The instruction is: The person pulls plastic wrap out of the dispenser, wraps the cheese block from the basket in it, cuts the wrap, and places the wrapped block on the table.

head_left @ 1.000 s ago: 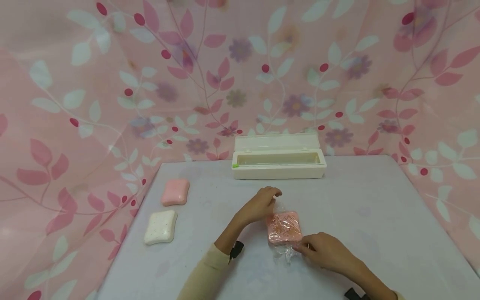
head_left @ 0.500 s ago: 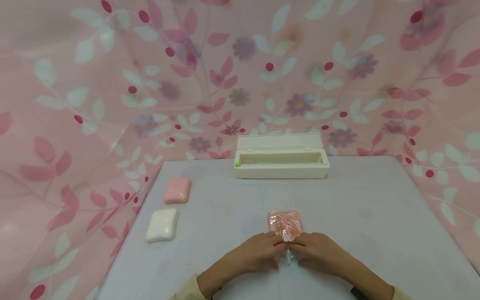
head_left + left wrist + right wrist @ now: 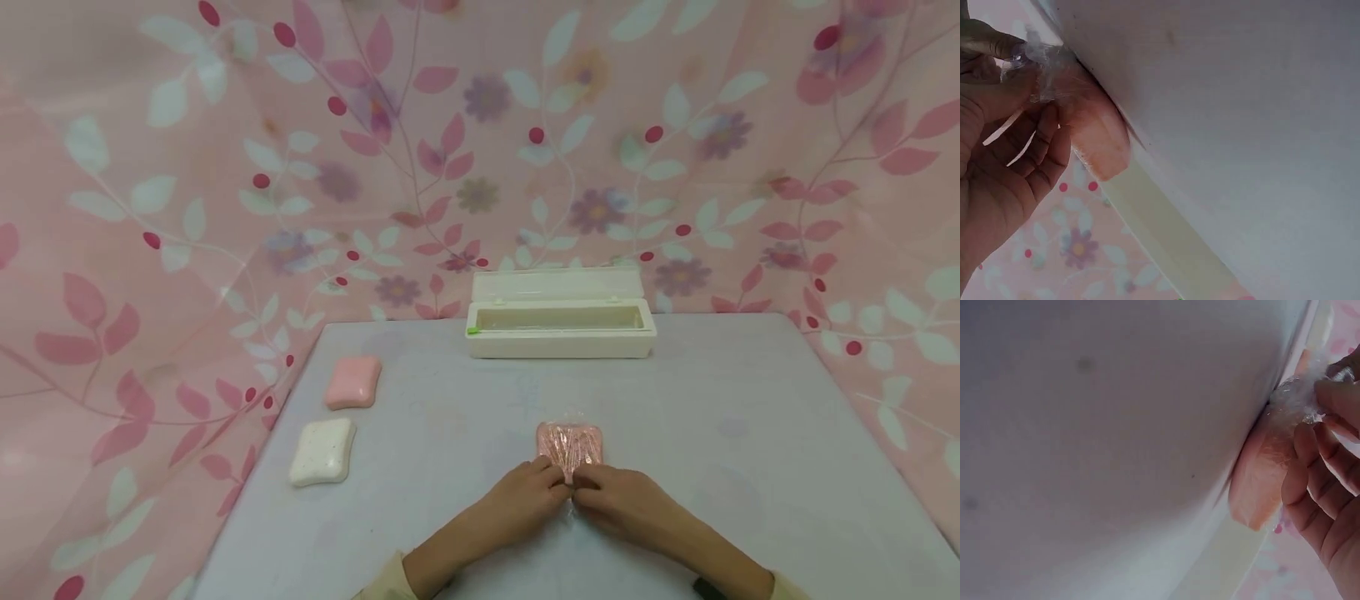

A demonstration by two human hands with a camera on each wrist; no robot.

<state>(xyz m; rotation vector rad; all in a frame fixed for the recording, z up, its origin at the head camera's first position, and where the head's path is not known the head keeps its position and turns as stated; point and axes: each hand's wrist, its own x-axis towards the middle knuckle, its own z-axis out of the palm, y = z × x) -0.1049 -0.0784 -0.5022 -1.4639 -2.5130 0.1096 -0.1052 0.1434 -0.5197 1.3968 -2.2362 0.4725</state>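
A pink soap bar (image 3: 572, 442) lies on the table, wrapped in clear plastic film that is drawn into tight creases toward its near edge. My left hand (image 3: 517, 504) and right hand (image 3: 626, 504) meet at that edge, fingertips close together. Each pinches the gathered plastic film (image 3: 1041, 62) between thumb and fingers. In the right wrist view the crumpled film (image 3: 1300, 397) bunches at the end of the soap beside the fingers. The far part of the bar shows past the hands; its near edge is hidden behind them.
An unwrapped pink soap bar (image 3: 354, 382) and a white speckled soap bar (image 3: 323, 452) lie at the left. At the back of the table (image 3: 720, 400) stands a long white box (image 3: 561, 345) with its lid raised. A flowered pink cloth (image 3: 480, 192) hangs behind.
My left hand has come from the far side of the wrapped soap to its near edge, joining the right hand. The film there is now pulled tighter.
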